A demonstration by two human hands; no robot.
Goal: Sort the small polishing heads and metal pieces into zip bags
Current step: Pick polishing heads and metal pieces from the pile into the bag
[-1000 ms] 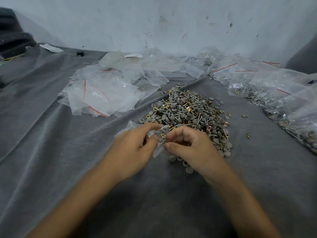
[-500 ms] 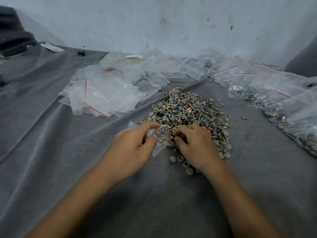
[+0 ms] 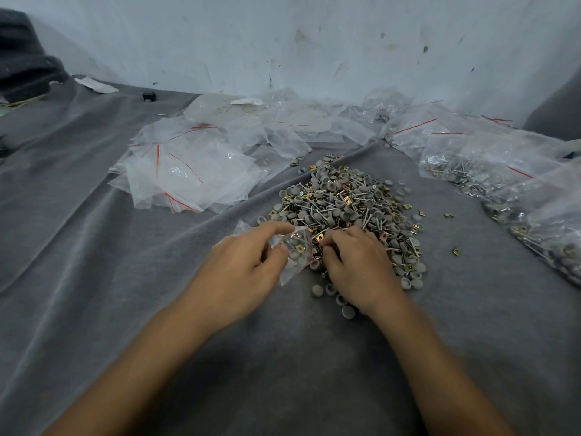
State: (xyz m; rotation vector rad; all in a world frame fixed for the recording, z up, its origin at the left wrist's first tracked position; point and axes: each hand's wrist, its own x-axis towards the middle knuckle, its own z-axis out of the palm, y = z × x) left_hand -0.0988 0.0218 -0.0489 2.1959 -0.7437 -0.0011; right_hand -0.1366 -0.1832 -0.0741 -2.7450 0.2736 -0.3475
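A heap of grey polishing heads, pins and brass-coloured square pieces (image 3: 342, 202) lies on the grey cloth (image 3: 94, 278) in the middle. My left hand (image 3: 242, 272) pinches a small clear zip bag (image 3: 297, 250) by its mouth at the heap's near left edge; a few heads and a brass piece show inside it. My right hand (image 3: 358, 265) lies on the near edge of the heap, its fingers curled down into the pieces right beside the bag's mouth. What the fingertips hold is hidden.
Empty zip bags with red strips (image 3: 188, 174) are piled at the left and back. Filled bags (image 3: 540, 196) lie along the right. Loose grey heads (image 3: 347, 311) and stray brass pieces (image 3: 456, 251) are scattered near the heap. A white wall (image 3: 283, 42) stands behind.
My right hand moved forward from in front of the bag's mouth onto the heap's near edge. My left hand kept its hold on the bag, almost still.
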